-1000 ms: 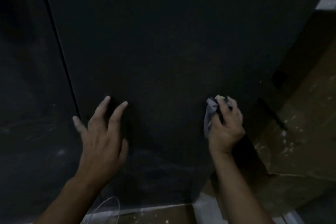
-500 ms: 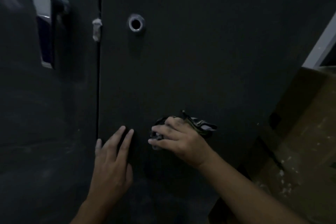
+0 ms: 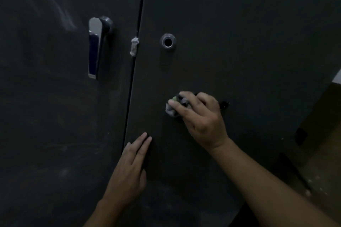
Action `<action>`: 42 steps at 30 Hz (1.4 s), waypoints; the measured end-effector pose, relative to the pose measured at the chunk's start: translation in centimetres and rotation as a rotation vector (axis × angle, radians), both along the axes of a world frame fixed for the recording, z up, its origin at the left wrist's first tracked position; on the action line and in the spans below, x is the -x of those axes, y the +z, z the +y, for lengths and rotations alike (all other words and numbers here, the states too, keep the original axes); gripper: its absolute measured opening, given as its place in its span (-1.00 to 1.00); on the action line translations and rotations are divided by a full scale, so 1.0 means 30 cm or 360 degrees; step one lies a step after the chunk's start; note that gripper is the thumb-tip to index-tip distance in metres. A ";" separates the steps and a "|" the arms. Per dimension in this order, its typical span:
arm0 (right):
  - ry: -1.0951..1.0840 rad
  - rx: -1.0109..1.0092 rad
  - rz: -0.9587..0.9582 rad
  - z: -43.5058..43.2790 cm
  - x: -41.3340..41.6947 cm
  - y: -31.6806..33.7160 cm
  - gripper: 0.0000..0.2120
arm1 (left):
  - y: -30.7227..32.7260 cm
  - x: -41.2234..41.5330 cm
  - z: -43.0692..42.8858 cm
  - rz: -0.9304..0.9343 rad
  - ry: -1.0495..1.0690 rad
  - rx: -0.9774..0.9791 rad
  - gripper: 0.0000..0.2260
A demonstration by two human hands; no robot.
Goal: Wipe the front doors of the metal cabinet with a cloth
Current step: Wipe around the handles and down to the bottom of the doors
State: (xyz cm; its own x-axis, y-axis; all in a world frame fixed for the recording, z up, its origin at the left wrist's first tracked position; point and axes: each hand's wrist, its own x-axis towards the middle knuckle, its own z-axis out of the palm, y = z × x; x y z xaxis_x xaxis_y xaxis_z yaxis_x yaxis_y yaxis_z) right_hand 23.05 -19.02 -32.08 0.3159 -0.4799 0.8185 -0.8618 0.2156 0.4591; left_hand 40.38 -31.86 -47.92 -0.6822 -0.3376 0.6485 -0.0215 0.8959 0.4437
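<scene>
Left of the seam (image 3: 136, 79), the left door (image 3: 55, 125) has pale smears and streaks all over, above the handle (image 3: 97, 48) and low down too, so I'd say that one isn't done yet. There's a scrap of tape (image 3: 134, 47) stuck right on the seam.

Just right of the seam, the left hand (image 3: 129, 173) lies flat on the right door (image 3: 249, 42), fingers straight and together, holding nothing. Further right and higher, the cloth (image 3: 172, 109) is bunched against that door, below the lock hole (image 3: 168, 42). The right hand (image 3: 201, 118) grips it with curled fingers and presses it on. So it's mid-wipe on the right door, roughly halfway through at best. A box (image 3: 324, 143) sits far right of the seam.

Compared to half a second ago, the cloth is up closer to the lock hole and away from the left hand, which has barely budged. A second ago the cloth was way out by the door's right edge.
</scene>
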 end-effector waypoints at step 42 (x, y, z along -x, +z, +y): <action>-0.0043 -0.1122 -0.0066 -0.219 -0.264 -1.027 -0.67 | -0.185 -0.048 -0.174 0.0178 0.0395 -0.0021 -0.40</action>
State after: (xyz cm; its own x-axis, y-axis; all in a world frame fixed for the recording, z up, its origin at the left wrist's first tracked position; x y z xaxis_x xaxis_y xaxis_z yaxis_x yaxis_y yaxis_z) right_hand 30.97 -25.59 -62.90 0.2719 -0.9073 0.3208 -0.8802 -0.0997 0.4640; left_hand 41.83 -37.07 -53.48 -0.5021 -0.4946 0.7094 -0.1900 0.8633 0.4675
